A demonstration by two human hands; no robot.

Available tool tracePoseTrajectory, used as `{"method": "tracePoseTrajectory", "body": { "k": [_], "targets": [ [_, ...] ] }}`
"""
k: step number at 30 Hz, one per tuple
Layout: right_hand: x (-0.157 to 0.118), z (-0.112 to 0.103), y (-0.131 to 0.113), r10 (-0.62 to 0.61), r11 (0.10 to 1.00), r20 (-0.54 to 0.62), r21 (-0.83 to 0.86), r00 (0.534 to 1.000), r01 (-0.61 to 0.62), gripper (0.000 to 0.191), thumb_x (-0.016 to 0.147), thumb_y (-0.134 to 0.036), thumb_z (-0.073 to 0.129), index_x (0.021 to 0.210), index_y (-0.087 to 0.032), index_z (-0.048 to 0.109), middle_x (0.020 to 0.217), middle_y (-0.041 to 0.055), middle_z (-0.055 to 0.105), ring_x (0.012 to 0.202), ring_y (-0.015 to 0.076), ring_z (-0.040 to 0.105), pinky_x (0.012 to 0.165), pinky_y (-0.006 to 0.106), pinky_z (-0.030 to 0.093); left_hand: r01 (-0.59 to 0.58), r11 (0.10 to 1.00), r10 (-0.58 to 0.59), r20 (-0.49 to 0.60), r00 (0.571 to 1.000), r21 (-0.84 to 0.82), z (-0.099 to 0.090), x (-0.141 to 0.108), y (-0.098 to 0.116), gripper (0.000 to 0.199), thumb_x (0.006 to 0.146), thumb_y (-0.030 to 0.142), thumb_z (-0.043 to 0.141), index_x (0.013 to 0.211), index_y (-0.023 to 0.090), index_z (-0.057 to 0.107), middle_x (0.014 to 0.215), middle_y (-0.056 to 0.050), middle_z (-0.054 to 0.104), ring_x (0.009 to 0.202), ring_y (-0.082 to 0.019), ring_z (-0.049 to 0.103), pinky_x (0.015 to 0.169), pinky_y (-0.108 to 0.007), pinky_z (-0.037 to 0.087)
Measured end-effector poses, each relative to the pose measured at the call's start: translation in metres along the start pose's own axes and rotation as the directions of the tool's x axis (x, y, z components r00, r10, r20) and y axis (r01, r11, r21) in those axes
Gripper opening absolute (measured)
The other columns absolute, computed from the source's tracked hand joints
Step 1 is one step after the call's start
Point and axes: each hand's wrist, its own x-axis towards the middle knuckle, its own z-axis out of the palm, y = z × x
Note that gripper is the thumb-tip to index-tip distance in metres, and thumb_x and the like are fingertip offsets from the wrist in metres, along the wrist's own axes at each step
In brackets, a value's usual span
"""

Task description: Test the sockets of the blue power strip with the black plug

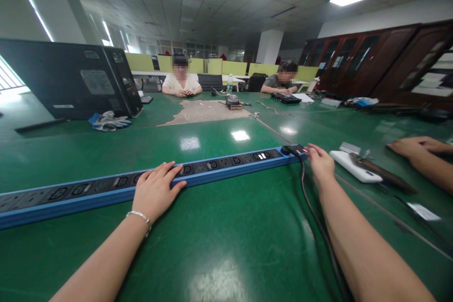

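Observation:
A long blue power strip (212,174) with a black face and several sockets runs across the green table. My left hand (155,188) is wrapped over its middle, with the thumb against the near side and the fingers across the top. At the strip's right end, a thick black cable (311,203) leads out and runs toward me. My right hand (320,163) is closed in a pinch at that end, beside a small black end part (296,149). What lies between its fingertips is too small to make out.
A black computer case (63,75) and gloves (109,121) stand at the left. To the right lie a white device (354,166) and another person's hands (410,146). Two people sit across the table, near a bottle (230,84) and a small mechanical part (232,100).

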Motion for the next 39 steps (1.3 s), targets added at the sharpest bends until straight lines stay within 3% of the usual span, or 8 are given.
{"method": "tracePoseTrajectory", "body": {
  "k": [1, 3, 6, 9, 20, 26, 33, 39],
  "targets": [
    [0.003, -0.003, -0.009, 0.031, 0.998, 0.040, -0.064, 0.999, -0.029, 0.051, 0.087, -0.044, 0.030, 0.124, -0.014, 0.050, 0.106, 0.0115, 0.066, 0.089, 0.0199, 0.064, 0.079, 0.035, 0.050, 0.001, 1.000, -0.001, -0.001, 1.000, -0.003, 0.000, 0.000, 0.000, 0.045, 0.084, 0.048, 0.042, 0.126, 0.031, 0.050, 0.134, -0.001, 0.051, 0.122, -0.023, 0.046, 0.099, -0.043, 0.032],
    [0.008, -0.003, -0.033, 0.023, 0.942, 0.199, -0.332, 0.980, 0.045, 0.051, 0.087, -0.048, 0.033, 0.123, -0.018, 0.051, 0.101, 0.0095, 0.067, 0.084, 0.0195, 0.065, 0.078, 0.033, 0.049, 0.002, 1.000, -0.002, -0.003, 1.000, -0.007, 0.001, 0.000, 0.000, 0.045, 0.085, 0.048, 0.042, 0.126, 0.032, 0.049, 0.134, -0.001, 0.051, 0.123, -0.023, 0.045, 0.100, -0.043, 0.031],
    [0.013, 0.006, -0.067, 0.155, 0.659, 0.444, -0.712, 0.882, 0.243, 0.047, 0.088, -0.043, 0.034, 0.120, -0.015, 0.053, 0.099, 0.0139, 0.067, 0.087, 0.0220, 0.064, 0.080, 0.033, 0.047, 0.006, 1.000, -0.006, -0.003, 1.000, -0.012, 0.002, 0.000, -0.001, 0.045, 0.085, 0.048, 0.041, 0.127, 0.032, 0.049, 0.135, -0.001, 0.050, 0.123, -0.023, 0.045, 0.100, -0.043, 0.031],
    [0.015, 0.017, -0.085, 0.223, 0.564, 0.484, -0.772, 0.846, 0.294, 0.042, 0.089, -0.039, 0.033, 0.106, -0.011, 0.059, 0.100, 0.0204, 0.065, 0.093, 0.0260, 0.063, 0.080, 0.037, 0.046, 0.002, 1.000, -0.002, 0.000, 1.000, -0.021, 0.002, 0.000, -0.002, 0.046, 0.085, 0.049, 0.041, 0.126, 0.032, 0.049, 0.134, -0.002, 0.051, 0.123, -0.024, 0.045, 0.099, -0.043, 0.032],
    [0.013, 0.014, -0.077, 0.234, 0.495, 0.532, -0.785, 0.814, 0.371, 0.047, 0.091, -0.041, 0.020, 0.111, -0.011, 0.049, 0.105, 0.0212, 0.062, 0.097, 0.0282, 0.061, 0.082, 0.042, 0.044, -0.005, 1.000, 0.005, -0.010, 1.000, -0.026, 0.002, 0.000, -0.002, 0.046, 0.085, 0.048, 0.040, 0.126, 0.030, 0.050, 0.133, -0.003, 0.052, 0.123, -0.024, 0.045, 0.100, -0.044, 0.032],
    [0.030, 0.024, -0.077, 0.278, 0.495, 0.563, -0.778, 0.779, 0.386, 0.042, 0.089, -0.038, 0.030, 0.108, -0.009, 0.053, 0.107, 0.0211, 0.062, 0.100, 0.0268, 0.060, 0.084, 0.038, 0.044, -0.016, 1.000, 0.016, -0.013, 1.000, -0.011, 0.003, 0.000, -0.002, 0.046, 0.085, 0.049, 0.040, 0.126, 0.030, 0.049, 0.134, -0.002, 0.051, 0.123, -0.024, 0.045, 0.099, -0.044, 0.032],
    [0.023, 0.019, -0.067, 0.234, 0.542, 0.543, -0.761, 0.806, 0.355, 0.048, 0.090, -0.041, 0.021, 0.108, -0.009, 0.052, 0.101, 0.0216, 0.064, 0.093, 0.0283, 0.062, 0.081, 0.042, 0.045, -0.001, 1.000, 0.001, -0.013, 1.000, -0.013, 0.004, 0.000, -0.003, 0.044, 0.085, 0.049, 0.041, 0.126, 0.033, 0.049, 0.134, -0.001, 0.051, 0.124, -0.023, 0.044, 0.101, -0.044, 0.031],
    [0.035, 0.029, -0.065, 0.248, 0.547, 0.537, -0.765, 0.806, 0.341, 0.039, 0.085, -0.037, 0.034, 0.102, -0.011, 0.058, 0.101, 0.0194, 0.064, 0.093, 0.0284, 0.062, 0.082, 0.042, 0.045, 0.002, 1.000, -0.003, -0.014, 1.000, -0.029, 0.004, -0.001, -0.002, 0.044, 0.085, 0.048, 0.042, 0.125, 0.033, 0.050, 0.135, -0.001, 0.051, 0.124, -0.023, 0.044, 0.100, -0.043, 0.032]
  ]
}}
